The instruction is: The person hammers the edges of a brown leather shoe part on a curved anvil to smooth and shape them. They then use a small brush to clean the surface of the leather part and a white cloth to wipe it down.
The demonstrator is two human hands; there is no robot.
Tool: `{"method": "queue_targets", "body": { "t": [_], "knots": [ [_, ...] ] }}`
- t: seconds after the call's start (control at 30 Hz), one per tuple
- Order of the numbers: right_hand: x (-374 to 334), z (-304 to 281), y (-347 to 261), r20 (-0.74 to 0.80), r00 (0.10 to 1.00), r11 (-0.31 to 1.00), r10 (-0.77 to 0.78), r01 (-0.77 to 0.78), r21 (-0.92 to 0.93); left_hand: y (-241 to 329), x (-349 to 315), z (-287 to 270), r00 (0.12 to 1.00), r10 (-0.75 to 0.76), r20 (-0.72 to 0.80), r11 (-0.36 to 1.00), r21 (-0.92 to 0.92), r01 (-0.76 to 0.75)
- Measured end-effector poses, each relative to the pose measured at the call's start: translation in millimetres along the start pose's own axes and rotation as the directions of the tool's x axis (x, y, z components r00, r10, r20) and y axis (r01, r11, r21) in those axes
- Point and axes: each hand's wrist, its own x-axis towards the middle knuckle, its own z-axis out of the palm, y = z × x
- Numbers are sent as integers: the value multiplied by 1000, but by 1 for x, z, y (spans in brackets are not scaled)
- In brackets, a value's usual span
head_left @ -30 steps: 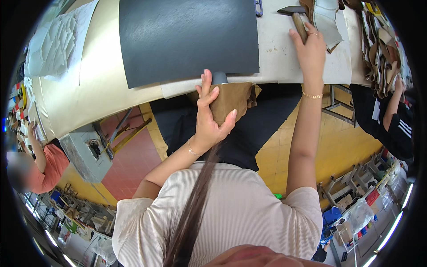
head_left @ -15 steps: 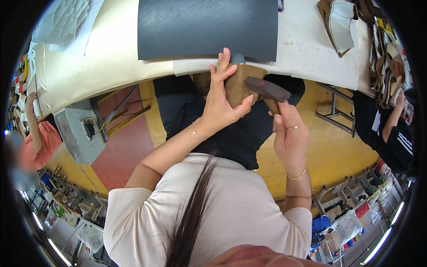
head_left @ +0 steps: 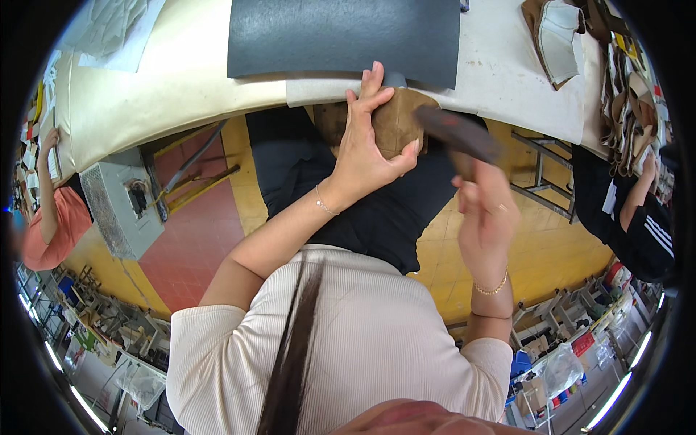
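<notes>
The left hand [head_left: 366,141] angles up and inward, fingers and thumb spread apart against the brown piece [head_left: 404,119] at the desk's [head_left: 167,72] near edge. The right hand [head_left: 487,217], raised, is clamped round the handle of a blurred hammer [head_left: 460,134] slanting by the piece's right side.

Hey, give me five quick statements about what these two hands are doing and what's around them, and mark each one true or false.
1. The right hand holds a hammer. True.
2. The left hand touches a brown piece. True.
3. Both wrists are bare. False: each wears a bracelet.
4. A dark sheet lies on the table. True.
5. The ground below is all yellow. False: part of the floor is red.
</notes>
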Motion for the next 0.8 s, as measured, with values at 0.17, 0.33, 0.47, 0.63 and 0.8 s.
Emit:
{"method": "queue_targets", "body": {
  "t": [0.17, 0.33, 0.47, 0.63, 0.8],
  "knots": [
    [8, 9, 3, 53, 988, 975, -144, 151, -164, 0, 2, 2, 1000, 4, 5, 1000, -18, -4],
    [-9, 6, 8, -76, 988, 990, -138, 140, 31, 0, 0, 0, 1000, -8, -5, 1000, -1, 8],
    [2, 13, 4, 142, 990, 978, -15, 44, -206, 0, 3, 3, 1000, 1, 5, 1000, 5, -1],
    [-11, 8, 3, -18, 998, 998, -54, 54, -26, 0, 0, 2, 1000, -4, -18, 1000, 6, 4],
    [-1, 5, -10, 99, 994, 987, -35, 50, -153, 0, 1, 2, 1000, -8, -12, 1000, 5, 8]
  ]
}}
